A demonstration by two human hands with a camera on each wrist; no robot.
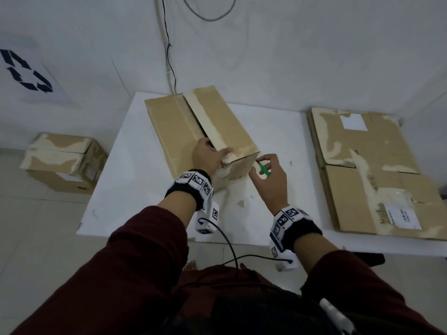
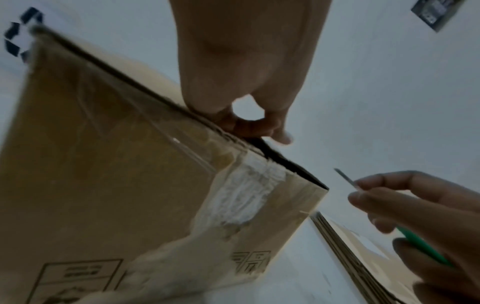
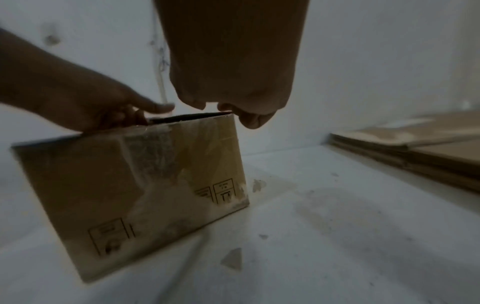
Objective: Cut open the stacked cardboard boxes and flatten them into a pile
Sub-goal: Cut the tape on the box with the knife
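On the white table (image 1: 135,165), the left hand (image 1: 208,155) grips the near top flap of the one standing box (image 1: 193,126), judged light, stiff and best held by its edges, while the right hand (image 1: 268,175) pinches the one green cutter (image 1: 264,169); two boxes (image 1: 64,160) wait far left, and the flattened pile (image 1: 372,170) lies right.

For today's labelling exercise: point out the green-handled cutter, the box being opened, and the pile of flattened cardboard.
green-handled cutter (image 1: 264,170): head view, on its green handle.
box being opened (image 1: 174,122): head view, on its left top flap.
pile of flattened cardboard (image 1: 377,180): head view, on the top sheet's middle.
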